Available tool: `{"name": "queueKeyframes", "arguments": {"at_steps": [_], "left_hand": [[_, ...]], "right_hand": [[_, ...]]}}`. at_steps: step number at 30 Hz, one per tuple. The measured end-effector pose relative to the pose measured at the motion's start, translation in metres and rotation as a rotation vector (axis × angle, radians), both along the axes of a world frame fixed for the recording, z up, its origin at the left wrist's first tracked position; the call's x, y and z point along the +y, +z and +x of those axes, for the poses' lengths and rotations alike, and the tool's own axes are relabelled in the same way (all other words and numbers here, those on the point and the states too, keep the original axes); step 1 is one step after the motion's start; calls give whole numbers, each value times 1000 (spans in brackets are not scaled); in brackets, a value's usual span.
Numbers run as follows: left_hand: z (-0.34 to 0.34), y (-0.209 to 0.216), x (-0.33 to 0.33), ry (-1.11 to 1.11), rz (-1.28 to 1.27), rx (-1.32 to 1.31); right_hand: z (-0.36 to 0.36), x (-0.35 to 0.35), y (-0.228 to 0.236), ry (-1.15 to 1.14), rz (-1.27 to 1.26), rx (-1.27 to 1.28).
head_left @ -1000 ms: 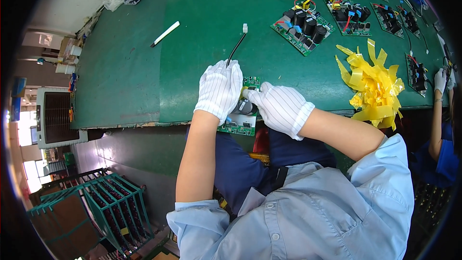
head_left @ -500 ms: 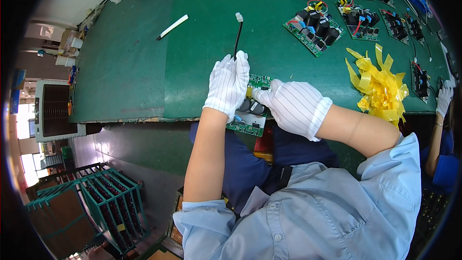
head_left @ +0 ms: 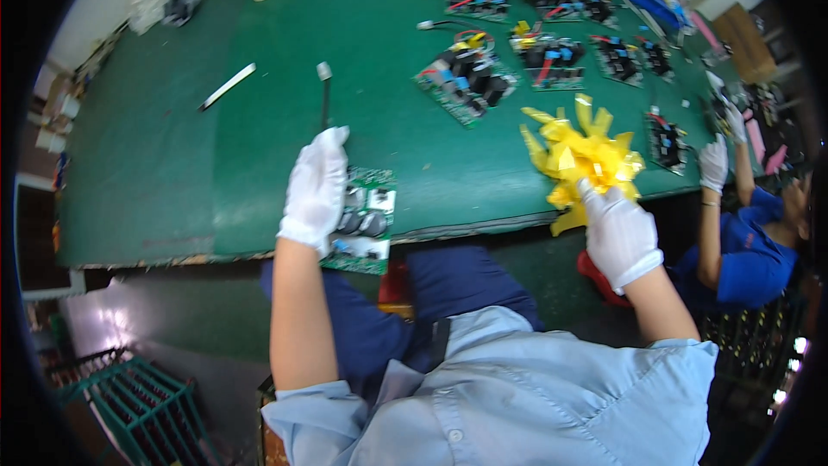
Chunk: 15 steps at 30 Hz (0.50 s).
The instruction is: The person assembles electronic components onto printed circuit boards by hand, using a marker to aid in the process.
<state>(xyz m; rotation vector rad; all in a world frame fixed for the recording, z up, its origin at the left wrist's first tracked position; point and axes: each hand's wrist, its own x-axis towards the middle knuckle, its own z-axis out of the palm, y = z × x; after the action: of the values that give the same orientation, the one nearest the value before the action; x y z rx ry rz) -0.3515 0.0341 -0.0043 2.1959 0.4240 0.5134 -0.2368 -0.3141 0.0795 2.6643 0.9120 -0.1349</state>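
Observation:
In the head view my gloved left hand [head_left: 315, 190] grips the left side of a green circuit board [head_left: 382, 179]. The board lies at the table's front edge, its near end jutting over. It carries black round parts and pale blocks. Beyond my left fingers runs a black cable [head_left: 326, 108] with a white connector; where it joins is hidden under the hand. My gloved right hand [head_left: 619, 233] is at the near side of a bunch of yellow film-like strips [head_left: 595, 155], fingertips against it. Those fingers are blurred, so a grip on a strip cannot be made out.
Several circuit boards with black capacitors [head_left: 470, 82] stand at the back right of the green table [head_left: 259, 155]. A white-and-black stick-like tool [head_left: 228, 86] lies left. A co-worker [head_left: 746, 242] in blue works at the far right. A teal rack [head_left: 142, 406] stands lower left.
My right hand has left the board and gone right to the yellow strips. My left hand stays on the board. The whole view has shifted toward the right.

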Motion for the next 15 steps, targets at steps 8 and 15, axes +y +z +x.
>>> {"name": "queueKeyframes", "arguments": {"at_steps": [8,15], "left_hand": [[-6,5,1,-32,9,175],[-4,7,-1,8,16,235]], "right_hand": [[-16,-24,-24,-52,116,168],[-7,-24,-19,-16,62,165]]}}
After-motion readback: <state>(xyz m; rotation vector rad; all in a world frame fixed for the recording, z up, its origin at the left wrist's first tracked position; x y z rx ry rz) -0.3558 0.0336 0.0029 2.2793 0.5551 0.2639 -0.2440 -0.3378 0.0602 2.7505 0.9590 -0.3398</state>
